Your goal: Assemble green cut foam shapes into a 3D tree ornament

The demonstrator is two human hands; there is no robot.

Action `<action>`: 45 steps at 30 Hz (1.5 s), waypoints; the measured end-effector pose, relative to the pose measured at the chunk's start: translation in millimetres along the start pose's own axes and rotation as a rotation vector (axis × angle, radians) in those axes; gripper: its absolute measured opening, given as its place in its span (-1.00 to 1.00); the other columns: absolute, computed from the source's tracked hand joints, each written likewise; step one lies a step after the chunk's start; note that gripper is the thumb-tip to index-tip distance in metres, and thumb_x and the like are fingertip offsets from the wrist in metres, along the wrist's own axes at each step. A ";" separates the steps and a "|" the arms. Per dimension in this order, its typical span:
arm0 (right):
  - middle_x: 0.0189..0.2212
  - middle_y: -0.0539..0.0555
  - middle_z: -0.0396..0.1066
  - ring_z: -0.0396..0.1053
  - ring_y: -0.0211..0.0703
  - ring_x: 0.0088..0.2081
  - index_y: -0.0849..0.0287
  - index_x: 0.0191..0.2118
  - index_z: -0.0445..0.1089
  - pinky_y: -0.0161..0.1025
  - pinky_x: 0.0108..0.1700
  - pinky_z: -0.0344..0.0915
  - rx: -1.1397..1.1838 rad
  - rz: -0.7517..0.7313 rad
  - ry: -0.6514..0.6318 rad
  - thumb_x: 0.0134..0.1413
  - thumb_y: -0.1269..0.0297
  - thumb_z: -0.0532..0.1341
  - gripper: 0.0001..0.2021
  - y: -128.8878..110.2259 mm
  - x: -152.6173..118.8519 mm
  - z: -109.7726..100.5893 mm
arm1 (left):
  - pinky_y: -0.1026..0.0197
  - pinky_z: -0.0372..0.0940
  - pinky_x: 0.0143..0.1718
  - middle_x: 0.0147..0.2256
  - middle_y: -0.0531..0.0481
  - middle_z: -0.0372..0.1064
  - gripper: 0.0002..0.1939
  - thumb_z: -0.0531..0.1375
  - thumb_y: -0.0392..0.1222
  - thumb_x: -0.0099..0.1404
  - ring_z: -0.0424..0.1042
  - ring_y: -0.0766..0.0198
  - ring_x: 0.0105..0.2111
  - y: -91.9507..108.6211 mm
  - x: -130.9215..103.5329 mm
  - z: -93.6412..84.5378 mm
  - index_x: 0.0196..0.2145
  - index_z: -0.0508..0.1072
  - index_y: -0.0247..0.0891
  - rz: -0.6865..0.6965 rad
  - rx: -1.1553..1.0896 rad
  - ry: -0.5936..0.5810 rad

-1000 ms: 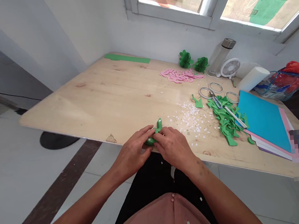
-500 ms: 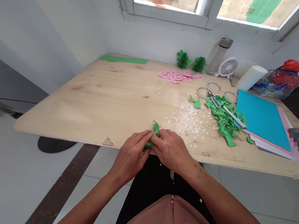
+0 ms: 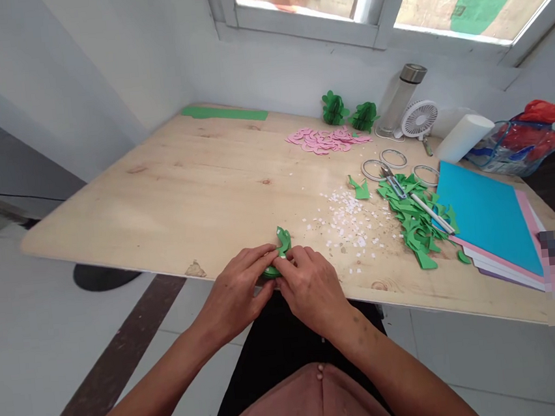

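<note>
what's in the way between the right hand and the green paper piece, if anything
Nothing visible: the right hand has its fingers on the green paper piece, and the white scraps lie farther right on the table.

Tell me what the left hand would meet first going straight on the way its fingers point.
The left hand would first meet the green paper at its fingertips, then probably the right hand, close alongside. How they sit in depth is unclear from this one view.
</note>
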State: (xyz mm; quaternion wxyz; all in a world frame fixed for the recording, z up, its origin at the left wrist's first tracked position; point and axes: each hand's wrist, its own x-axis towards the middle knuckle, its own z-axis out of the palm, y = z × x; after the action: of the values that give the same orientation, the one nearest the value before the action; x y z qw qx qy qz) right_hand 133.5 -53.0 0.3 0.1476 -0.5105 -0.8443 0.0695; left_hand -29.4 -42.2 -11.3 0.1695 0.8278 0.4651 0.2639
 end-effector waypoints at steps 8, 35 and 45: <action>-0.23 0.17 0.35 0.25 -0.02 -0.21 0.19 0.01 0.28 -0.12 -0.20 0.23 -0.009 0.003 0.029 0.19 0.40 0.06 -0.72 -2.8 -6.4 4.6 | 0.02 0.34 0.01 0.02 -0.17 0.34 -0.63 0.06 -0.31 0.24 0.35 0.06 0.02 -2.4 0.7 0.9 0.01 0.36 -0.22 0.011 -0.001 0.002; -0.13 0.18 0.46 0.36 -0.02 -0.06 0.21 -0.03 0.36 -0.07 0.01 0.27 0.403 0.221 0.161 0.11 0.38 0.08 -0.69 31.7 6.5 2.2 | 0.01 0.32 -0.14 -0.17 -0.17 0.44 -0.78 0.13 -0.19 0.27 0.39 0.05 -0.14 3.3 2.1 17.4 -0.13 0.37 -0.29 0.063 0.153 0.169; -0.23 0.10 0.54 0.48 -0.12 -0.18 0.20 -0.02 0.39 -0.20 -0.07 0.34 0.708 0.434 -0.061 0.04 0.41 0.11 -0.65 40.6 37.3 -7.9 | 0.02 0.28 -0.17 -0.15 -0.20 0.45 -0.76 0.14 -0.26 0.26 0.39 0.02 -0.14 2.7 -2.7 26.2 -0.10 0.33 -0.29 0.104 0.271 0.237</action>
State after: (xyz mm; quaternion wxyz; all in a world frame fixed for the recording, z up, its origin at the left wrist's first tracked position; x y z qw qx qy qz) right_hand 154.0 -1.4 3.5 0.2707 -0.5921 -0.6451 0.4000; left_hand -13.2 -46.9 -31.6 -0.0134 0.8291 0.4697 0.3032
